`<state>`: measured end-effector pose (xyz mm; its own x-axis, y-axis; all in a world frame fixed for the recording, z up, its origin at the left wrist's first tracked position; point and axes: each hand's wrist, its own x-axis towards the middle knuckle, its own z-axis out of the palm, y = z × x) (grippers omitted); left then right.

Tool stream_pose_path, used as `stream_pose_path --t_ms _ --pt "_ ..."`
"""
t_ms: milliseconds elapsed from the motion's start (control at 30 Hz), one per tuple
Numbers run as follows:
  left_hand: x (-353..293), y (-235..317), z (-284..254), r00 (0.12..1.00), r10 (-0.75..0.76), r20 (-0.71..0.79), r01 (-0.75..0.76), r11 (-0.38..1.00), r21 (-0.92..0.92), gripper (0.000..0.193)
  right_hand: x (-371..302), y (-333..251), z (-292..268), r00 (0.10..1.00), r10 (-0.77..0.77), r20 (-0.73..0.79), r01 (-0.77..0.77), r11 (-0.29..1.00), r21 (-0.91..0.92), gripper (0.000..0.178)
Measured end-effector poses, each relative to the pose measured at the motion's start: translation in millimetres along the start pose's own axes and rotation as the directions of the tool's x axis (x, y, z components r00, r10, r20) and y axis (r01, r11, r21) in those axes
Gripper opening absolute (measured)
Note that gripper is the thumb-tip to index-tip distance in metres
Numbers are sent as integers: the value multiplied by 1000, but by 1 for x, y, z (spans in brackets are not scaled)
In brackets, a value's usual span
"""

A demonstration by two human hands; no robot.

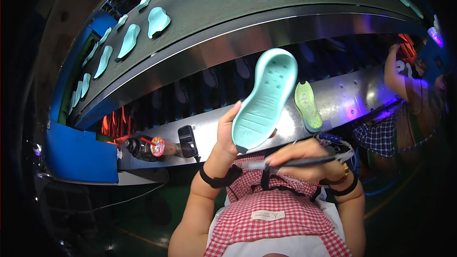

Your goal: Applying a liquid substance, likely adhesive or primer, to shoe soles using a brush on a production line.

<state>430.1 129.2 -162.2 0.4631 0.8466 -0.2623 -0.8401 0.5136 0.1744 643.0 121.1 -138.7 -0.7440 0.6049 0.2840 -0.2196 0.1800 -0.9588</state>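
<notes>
- A red-and-white checked apron (278, 214) fills the bottom of the view, with a small pale label sewn on its front.
- The right hand (304, 159) is held in front of the chest, fingers clenched around a dark pen (295, 163) that lies nearly level, its tip pointing to the person's left.
- A black band and a gold-coloured bracelet sit on the right wrist; a black band (219, 178) circles the left wrist.
- The left hand (228, 133) is raised above the apron and grasps the lower end of a mint-green shoe sole (265, 99), thumb on the near edge. The sole is up in the air, tilted, its broad end up and to the right, just above the pen.
- Behind the hands, a yellow-green sole (308, 105) leans against a shiny metal ledge (352, 96).
- To the left on that ledge stand a dark bottle (143, 147) and a black handheld device (187, 141).
- A blue panel (78, 154) sits at the left end.
- Farther off, a grey conveyor belt (214, 4) carries many mint-green soles (158, 21) in a curving row.
- At the far right another person's arm (395, 74) reaches up.
</notes>
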Motion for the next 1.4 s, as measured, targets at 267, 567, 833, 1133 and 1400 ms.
stream_pose_path --t_ms 267,567,833,1133,1400 --pt "1 -1 -10 946 -148 -289 263 873 412 40 12 2 -42 919 87 385 62 931 -360 24" --pt "-10 0 -12 912 -191 -363 370 765 527 42 5 3 -53 915 126 384 63 894 -443 21" --pt "-10 -3 -8 918 -170 -359 375 668 642 46 4 -7 -64 827 330 455 52 761 -647 29" --pt "-22 0 -28 952 1 -307 167 837 520 48 -16 14 -60 959 208 194 -148 947 -284 24" --pt "-3 -44 -43 983 112 -149 -55 939 340 54 -28 61 -10 923 299 -243 -278 954 115 20"
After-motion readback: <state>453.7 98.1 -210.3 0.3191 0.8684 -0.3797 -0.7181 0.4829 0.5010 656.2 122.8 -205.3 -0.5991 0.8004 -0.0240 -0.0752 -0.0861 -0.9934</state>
